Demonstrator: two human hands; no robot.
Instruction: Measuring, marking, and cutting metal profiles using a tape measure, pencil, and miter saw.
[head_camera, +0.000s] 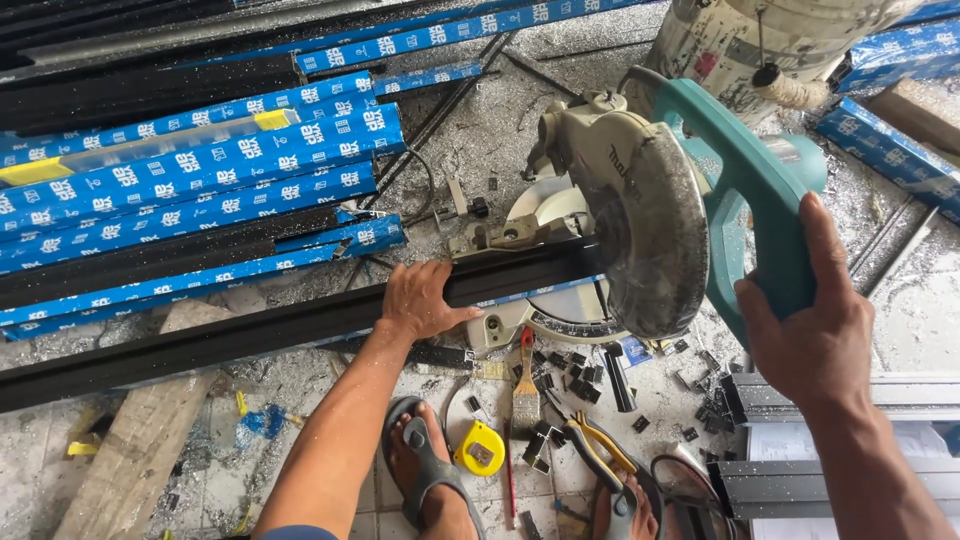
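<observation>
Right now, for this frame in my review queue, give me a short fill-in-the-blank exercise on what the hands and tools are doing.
1. The left hand presses down on a long ____ metal profile lying across the saw's base.
2. The right hand grips the teal handle of the ____.
3. On the floor by the sandalled foot lies a ____ tape measure.
4. Beside the tape measure lies a ____ with a red handle.

Missing words: black; miter saw; yellow; paintbrush

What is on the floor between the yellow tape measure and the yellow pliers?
In the head view, a paintbrush with a red handle lies between the tape measure and the pliers, along with small black offcuts.
</observation>
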